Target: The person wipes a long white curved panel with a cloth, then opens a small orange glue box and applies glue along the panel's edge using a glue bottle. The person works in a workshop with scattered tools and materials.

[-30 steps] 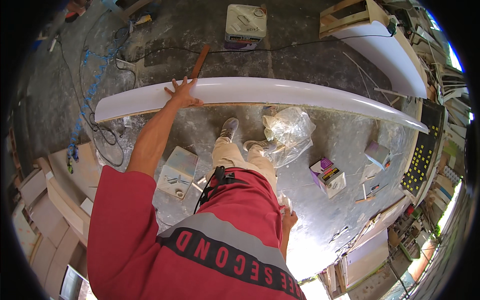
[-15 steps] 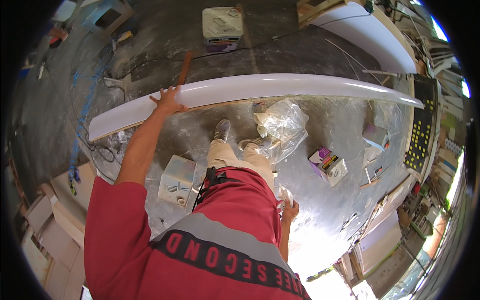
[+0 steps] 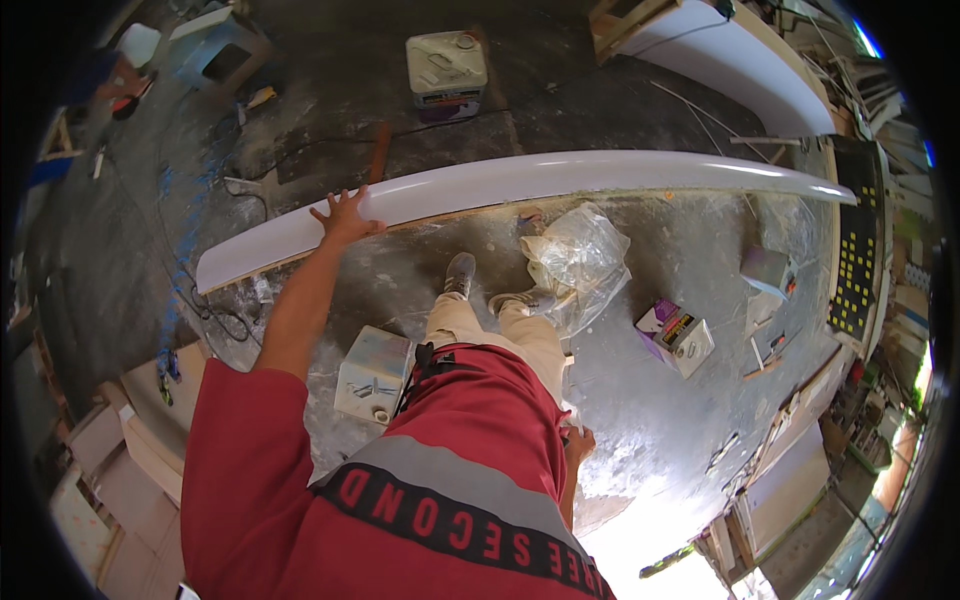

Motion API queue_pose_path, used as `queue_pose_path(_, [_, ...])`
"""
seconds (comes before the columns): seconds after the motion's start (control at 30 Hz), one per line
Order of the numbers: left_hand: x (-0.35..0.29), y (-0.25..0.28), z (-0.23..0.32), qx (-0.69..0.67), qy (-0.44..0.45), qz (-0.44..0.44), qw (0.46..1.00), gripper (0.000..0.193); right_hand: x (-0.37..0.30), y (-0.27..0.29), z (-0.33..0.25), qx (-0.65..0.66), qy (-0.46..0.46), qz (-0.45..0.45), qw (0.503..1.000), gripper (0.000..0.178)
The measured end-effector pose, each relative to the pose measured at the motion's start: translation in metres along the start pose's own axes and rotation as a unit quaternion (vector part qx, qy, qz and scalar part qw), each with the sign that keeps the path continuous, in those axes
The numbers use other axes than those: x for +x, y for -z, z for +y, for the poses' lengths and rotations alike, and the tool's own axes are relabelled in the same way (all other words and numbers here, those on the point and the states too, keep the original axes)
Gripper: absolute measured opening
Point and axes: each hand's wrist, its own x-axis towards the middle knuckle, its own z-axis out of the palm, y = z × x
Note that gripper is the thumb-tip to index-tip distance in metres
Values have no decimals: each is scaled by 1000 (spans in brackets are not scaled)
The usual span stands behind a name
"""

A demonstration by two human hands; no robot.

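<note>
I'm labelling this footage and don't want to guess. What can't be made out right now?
- Right hand, head view: what it holds, if anything; too small, partly behind the shirt.
- Left hand, head view: its palm, hidden by the back of the hand.
- Brown strip, head view: its near end, cut off from sight by the white panel.
- Bright patch, head view: detail lost to glare.
</note>
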Motion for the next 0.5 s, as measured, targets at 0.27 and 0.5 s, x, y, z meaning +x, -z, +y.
queue_pose_path(0.27, [-66, -89, 33, -173, 76, 275, 943, 60, 65, -20, -10, -109, 112, -31, 987, 37])
queue_pose_path(0.5, [-197, -173, 20, -368, 214, 328, 843, 30, 170, -44, -89, -43, 226, -229, 946, 37])
